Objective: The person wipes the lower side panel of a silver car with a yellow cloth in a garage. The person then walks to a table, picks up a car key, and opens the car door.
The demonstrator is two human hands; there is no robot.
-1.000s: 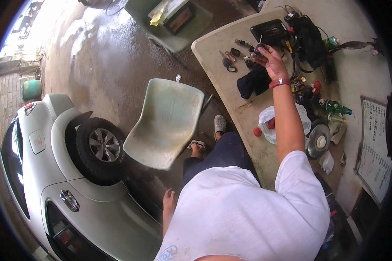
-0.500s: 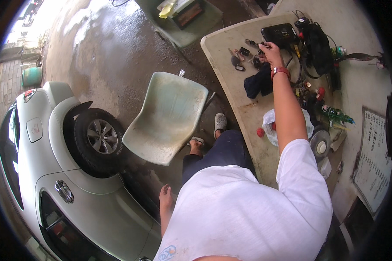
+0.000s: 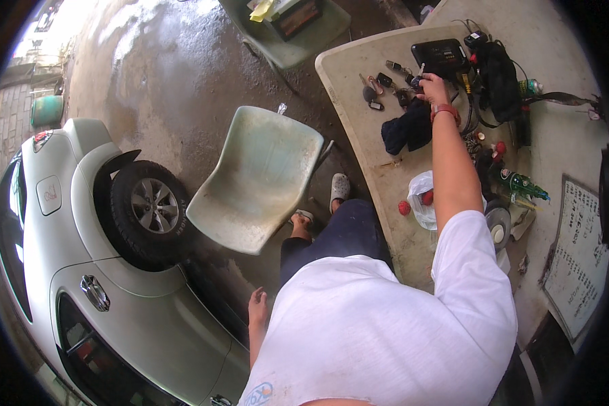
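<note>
My right hand [image 3: 434,88] reaches over the table [image 3: 365,57], its fingers closed on what looks like a car key [image 3: 421,70] with the blade pointing away from me. Several other keys and fobs lie to its left, among them a dark fob [image 3: 384,80] and a key with a grey head [image 3: 369,93]. Beyond the hand sits a black tablet-like device [image 3: 440,56]. A dark folded cloth [image 3: 406,131] lies just nearer to me. My left hand [image 3: 258,308] hangs beside my body, fingers loosely apart, holding nothing.
A pale plastic chair [image 3: 264,169] stands left of the table, beside a silver car [image 3: 68,223]. Behind it is another chair [image 3: 318,40] carrying a box. Black cables [image 3: 477,108], a plastic bag [image 3: 421,210], a red fruit [image 3: 404,208] and a green bottle [image 3: 524,185] occupy the table.
My right hand has shifted slightly nearer and to the right, away from the loose keys, and a key now sticks up from its fingers. The left hand stays hanging.
</note>
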